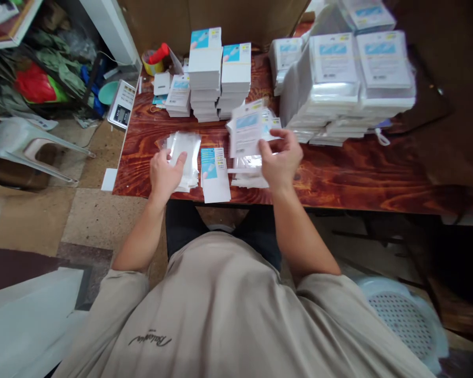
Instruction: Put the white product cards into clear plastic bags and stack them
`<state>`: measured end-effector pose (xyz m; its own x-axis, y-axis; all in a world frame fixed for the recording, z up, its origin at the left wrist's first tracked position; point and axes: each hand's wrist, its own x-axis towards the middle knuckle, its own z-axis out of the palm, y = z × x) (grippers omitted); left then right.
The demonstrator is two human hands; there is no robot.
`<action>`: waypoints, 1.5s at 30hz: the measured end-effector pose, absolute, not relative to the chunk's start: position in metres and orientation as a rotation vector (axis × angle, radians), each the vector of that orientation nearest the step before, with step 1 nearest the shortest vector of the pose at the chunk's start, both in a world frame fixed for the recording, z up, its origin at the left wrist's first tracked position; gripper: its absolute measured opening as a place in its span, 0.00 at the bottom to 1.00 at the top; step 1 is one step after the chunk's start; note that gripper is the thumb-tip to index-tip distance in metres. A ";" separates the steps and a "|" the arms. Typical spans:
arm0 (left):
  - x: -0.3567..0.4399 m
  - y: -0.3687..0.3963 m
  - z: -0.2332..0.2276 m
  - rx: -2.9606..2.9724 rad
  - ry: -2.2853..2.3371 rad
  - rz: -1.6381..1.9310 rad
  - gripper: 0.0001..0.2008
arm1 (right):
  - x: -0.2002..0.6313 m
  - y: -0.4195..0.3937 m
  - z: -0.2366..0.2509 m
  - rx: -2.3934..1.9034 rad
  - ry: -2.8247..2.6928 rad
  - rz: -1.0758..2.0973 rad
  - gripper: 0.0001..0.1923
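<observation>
My left hand [165,170] rests on a stack of clear plastic bags [186,160], its thumb and fingers apart. My right hand [280,157] pinches a white printed card [246,128] with a blue panel, tilted above a pile of bagged cards [250,180]. The held card is slightly blurred, and whether it sits inside a clear bag I cannot tell. Between my hands lies a fanned stack of blue and white cards [216,184], near the table's front edge and touched by neither hand.
Tall card stacks [205,68] stand at the back of the wooden table [339,184]. Bagged cards [335,63] are heaped at the back right. A tape roll [153,64] lies at the back left. A white stool [19,139] and a plastic stool [402,315] flank me.
</observation>
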<state>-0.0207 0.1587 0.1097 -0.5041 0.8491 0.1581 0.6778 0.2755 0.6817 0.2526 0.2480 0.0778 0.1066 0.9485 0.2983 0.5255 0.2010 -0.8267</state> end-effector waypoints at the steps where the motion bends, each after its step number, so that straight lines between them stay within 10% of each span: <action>1: -0.031 0.165 0.106 1.446 2.483 0.923 0.24 | 0.265 0.256 0.073 -1.563 -1.567 0.450 0.19; 6: -0.073 0.184 0.088 1.299 2.441 0.610 0.28 | 0.284 0.260 0.073 -1.637 -1.715 0.067 0.16; 17: -0.083 0.180 0.112 1.561 2.388 0.503 0.17 | 0.211 0.164 0.101 -0.713 -3.119 0.285 0.14; 28: -0.067 0.190 0.101 0.909 1.973 1.476 0.06 | 0.216 0.154 0.110 -0.648 -3.176 0.318 0.17; 45: 0.012 0.179 0.097 0.492 1.330 1.831 0.11 | 0.195 0.183 0.092 -1.184 -0.951 1.431 0.24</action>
<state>0.0116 0.1795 0.0966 -0.6018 0.7862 -0.1401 -0.3764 -0.1245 0.9180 0.1951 0.1834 0.0922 -0.0125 0.9827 -0.1847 -0.2107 -0.1832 -0.9602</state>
